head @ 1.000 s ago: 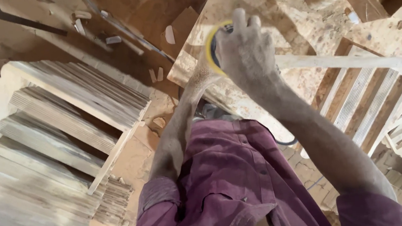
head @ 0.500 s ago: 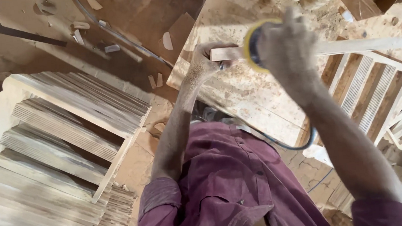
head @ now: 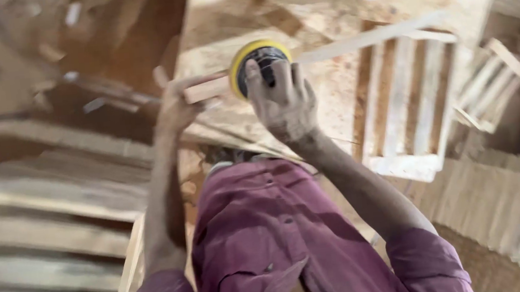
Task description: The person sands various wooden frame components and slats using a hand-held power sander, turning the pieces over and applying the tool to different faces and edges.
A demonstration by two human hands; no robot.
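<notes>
Wooden slat [head: 352, 45] — sander [head: 258, 63] on it.

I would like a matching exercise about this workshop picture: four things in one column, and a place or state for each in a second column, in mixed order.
Things:
1. left hand
2. right hand
3. round sander
4. slatted wooden frame

Places or states:
A. lies to the right of the arms
B. grips the near end of the wooden strip
C. yellow-rimmed, pressed against the strip
D. holds the sander from behind

Pairs: 1-B, 2-D, 3-C, 4-A
</notes>
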